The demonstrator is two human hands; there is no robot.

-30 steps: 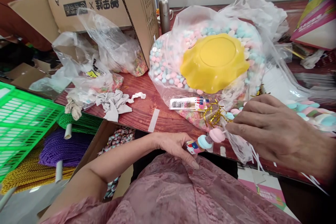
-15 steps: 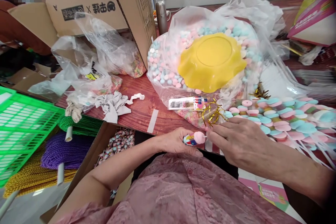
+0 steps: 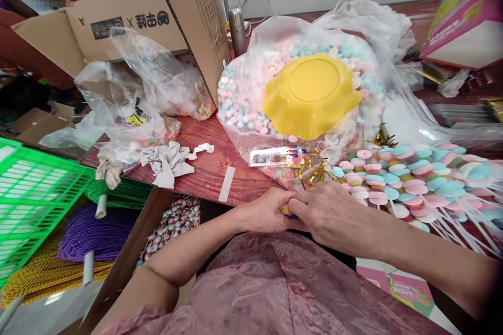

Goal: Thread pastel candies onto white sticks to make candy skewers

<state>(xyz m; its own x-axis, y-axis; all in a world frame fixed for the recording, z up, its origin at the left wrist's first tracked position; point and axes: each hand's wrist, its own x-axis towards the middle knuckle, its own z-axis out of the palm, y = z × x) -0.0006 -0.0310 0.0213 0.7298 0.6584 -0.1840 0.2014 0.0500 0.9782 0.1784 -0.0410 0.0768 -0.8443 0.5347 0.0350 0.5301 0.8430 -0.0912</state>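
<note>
Reddish wood-grain tabletop [image 3: 212, 167] fills the scene, its near edge running just in front of both hands. Left hand [image 3: 265, 213] and right hand [image 3: 334, 214] press together at that edge, fingers pinched around a small candy piece [image 3: 288, 211] almost wholly hidden between them; only a speck of colour shows. Just beyond lie gold twist ties [image 3: 316, 170] and a printed packet [image 3: 277, 156] whose writing is too small to read. Rows of marshmallow skewers [image 3: 408, 180] spread to the right. Behind, a yellow bowl [image 3: 310, 95] sits overturned on a bag of pastel candies [image 3: 251, 104]. A cardboard box [image 3: 129, 21] bears dark printed logos. Little bare tabletop remains.
</note>
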